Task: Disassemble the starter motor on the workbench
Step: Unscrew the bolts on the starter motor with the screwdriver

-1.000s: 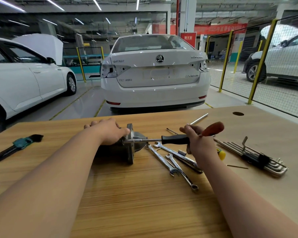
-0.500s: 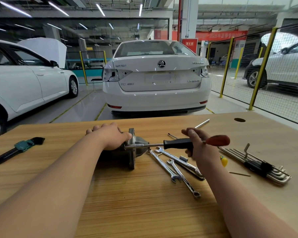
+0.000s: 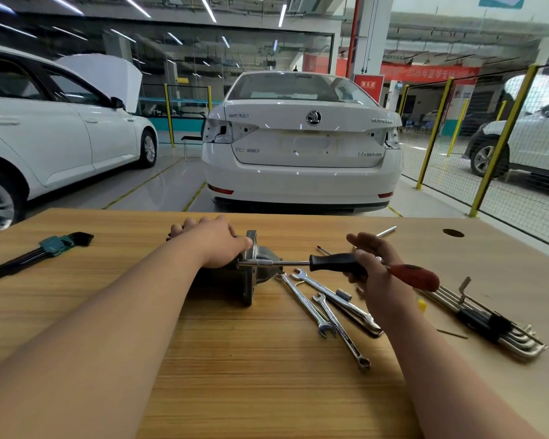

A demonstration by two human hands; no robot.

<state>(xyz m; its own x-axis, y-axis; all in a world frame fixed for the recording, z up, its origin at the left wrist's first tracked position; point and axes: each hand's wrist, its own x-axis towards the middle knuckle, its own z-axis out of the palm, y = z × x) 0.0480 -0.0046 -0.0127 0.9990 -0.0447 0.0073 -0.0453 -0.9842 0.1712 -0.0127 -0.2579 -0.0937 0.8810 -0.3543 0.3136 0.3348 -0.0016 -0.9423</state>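
the starter motor (image 3: 249, 289) lies on its side on the wooden workbench (image 3: 251, 375). it is grey bare metal, with a flat mounting flange standing on edge and a rounded nose housing pointing to the right. its body is mostly hidden.

the left hand (image 3: 214, 240) lies palm down over that body, left of the flange, fingers curled over the far side and thumb against the flange, holding the motor down. the right hand (image 3: 374, 264), to the right of the motor and apart from it, grips the black-and-red handle of a driver (image 3: 327, 263), lower fingers wrapped under it and forefinger raised. the driver's steel shaft runs level to the flange, its tip meeting the motor just beside the left thumb.

spanners (image 3: 324, 308) lie fanned out just right of the motor, below the shaft.
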